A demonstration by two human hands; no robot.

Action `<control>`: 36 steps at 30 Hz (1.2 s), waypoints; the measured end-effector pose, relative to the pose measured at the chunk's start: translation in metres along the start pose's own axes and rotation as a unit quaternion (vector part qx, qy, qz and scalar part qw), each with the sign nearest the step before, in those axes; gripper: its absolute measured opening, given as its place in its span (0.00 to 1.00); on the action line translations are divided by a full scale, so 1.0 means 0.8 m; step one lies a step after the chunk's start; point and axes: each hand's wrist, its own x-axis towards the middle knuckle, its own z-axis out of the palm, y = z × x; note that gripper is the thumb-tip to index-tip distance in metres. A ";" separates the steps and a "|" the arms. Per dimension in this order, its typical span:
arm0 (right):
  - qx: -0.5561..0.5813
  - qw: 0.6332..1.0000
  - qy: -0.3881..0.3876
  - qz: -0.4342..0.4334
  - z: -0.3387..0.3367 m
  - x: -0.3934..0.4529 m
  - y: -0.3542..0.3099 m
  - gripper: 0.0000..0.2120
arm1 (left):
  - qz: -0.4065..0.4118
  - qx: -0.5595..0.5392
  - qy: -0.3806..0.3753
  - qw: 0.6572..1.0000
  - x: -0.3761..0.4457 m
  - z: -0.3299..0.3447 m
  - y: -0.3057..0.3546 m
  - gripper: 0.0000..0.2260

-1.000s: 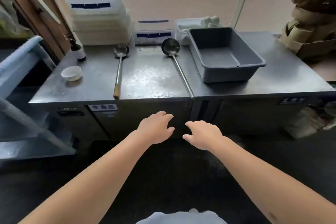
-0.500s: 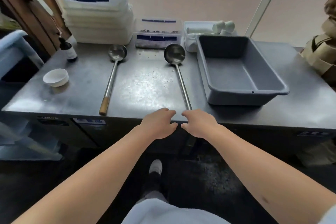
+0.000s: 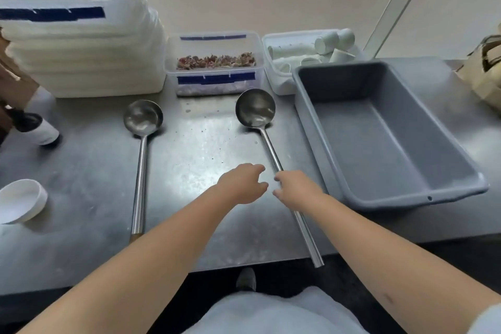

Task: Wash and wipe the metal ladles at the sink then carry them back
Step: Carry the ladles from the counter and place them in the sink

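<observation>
Both hands hover loosely curled, gripping nothing: left hand beside, right hand over the long steel ladle on the steel surface. Its overhanging handle could tip off if nudged; the wooden-tipped steel ladle lies further left.

A stainless-steel bench carries everything here. Two metal ladles lie flat on it, bowls toward the wall: the left ladle and the right ladle, whose handle end juts past the front edge. A grey plastic tub sits just right of the right ladle. Along the back stand stacked white containers, a clear box of dried bits and a tray of white cups. A small white bowl and a bottle sit at the left.
</observation>
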 end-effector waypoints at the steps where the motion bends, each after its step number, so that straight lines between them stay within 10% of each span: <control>1: 0.011 1.000 -0.004 0.011 -0.002 0.011 0.001 0.23 | -0.006 -0.024 -0.010 1.000 0.014 -0.004 -0.003 0.24; 11: 0.231 0.961 -0.016 0.149 0.011 0.114 0.030 0.29 | -0.129 -0.404 -0.060 0.904 0.147 0.003 -0.012 0.22; 23: 0.251 0.954 -0.034 0.159 0.038 0.165 0.041 0.07 | -0.223 -0.623 -0.062 0.747 0.218 0.048 0.001 0.05; 36: 0.529 0.833 -0.073 0.147 0.008 0.106 0.045 0.09 | -0.196 -0.669 -0.089 0.711 0.191 0.022 0.014 0.06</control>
